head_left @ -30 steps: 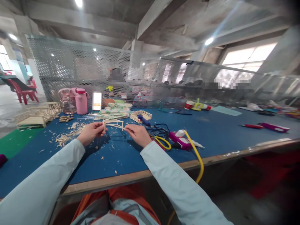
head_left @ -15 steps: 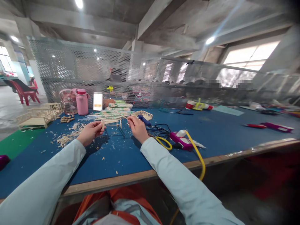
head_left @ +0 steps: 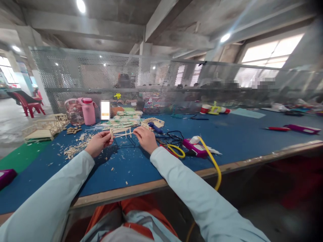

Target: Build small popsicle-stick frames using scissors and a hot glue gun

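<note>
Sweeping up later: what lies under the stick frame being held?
Below the stick frame: blue table, its shadow, wood chips. The left hand and right hand hide what's beneath them.

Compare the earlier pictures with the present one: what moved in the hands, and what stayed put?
The right hand lifted briefly from the stick frame, then returned to pinch its right end. The left hand kept hold of the left end. Glue gun and pink bottle stayed put.
</note>
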`<act>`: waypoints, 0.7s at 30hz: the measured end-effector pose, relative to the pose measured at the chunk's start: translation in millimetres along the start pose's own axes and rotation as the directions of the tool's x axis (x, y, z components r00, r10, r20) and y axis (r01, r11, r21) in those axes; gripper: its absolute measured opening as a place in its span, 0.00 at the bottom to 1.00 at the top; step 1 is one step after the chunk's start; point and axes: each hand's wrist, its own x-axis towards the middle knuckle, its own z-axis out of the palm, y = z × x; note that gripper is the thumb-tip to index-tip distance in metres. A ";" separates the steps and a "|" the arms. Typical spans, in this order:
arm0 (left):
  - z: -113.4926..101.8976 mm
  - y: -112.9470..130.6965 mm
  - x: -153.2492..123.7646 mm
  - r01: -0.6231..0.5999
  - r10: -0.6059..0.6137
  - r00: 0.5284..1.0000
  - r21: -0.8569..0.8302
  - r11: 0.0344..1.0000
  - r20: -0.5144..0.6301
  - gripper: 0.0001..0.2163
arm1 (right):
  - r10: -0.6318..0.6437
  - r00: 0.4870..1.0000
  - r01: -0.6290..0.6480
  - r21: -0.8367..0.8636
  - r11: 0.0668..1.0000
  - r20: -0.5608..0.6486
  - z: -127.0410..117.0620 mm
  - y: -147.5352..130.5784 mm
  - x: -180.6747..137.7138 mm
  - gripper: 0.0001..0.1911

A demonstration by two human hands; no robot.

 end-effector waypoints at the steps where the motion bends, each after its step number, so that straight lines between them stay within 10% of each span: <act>1: 0.4 0.5 -0.6 -0.004 0.004 1.000 0.000 1.000 -0.001 0.09 | 0.016 1.000 -0.016 0.016 1.000 -0.003 0.4 -1.0 0.2 0.10; 21: 4.5 5.9 -7.0 -0.002 0.002 1.000 -0.017 1.000 -0.007 0.12 | 0.188 0.982 -0.182 0.149 0.972 -0.022 9.5 -9.2 -0.8 0.07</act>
